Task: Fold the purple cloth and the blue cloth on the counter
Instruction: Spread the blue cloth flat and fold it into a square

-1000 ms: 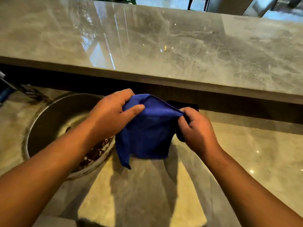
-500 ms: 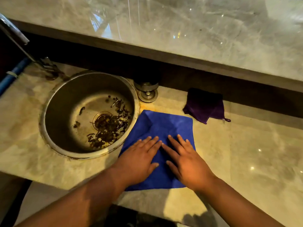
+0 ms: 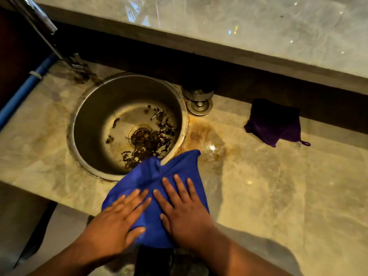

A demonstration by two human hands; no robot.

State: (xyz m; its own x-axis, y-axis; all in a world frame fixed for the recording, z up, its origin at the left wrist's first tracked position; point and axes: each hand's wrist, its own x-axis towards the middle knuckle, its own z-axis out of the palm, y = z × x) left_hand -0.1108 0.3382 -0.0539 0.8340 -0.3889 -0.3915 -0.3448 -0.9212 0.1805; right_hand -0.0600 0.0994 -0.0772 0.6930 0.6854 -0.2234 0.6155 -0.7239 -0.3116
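While both flat, open palms, left hand [image 3: 117, 226] and right hand [image 3: 185, 214], press the soft blue microfibre cloth [image 3: 159, 188] overlapping the round steel sink [image 3: 127, 124] rim, gripping nothing, smoothing seems underway; next, fold. The folded purple cloth [image 3: 274, 124] lies right of the sink.

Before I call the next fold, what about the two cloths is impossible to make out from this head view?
- Blue cloth: near part hidden under the left hand and right hand.
- Its layer count: not discernible.
- Purple cloth: far edge lost in the ledge's shadow.
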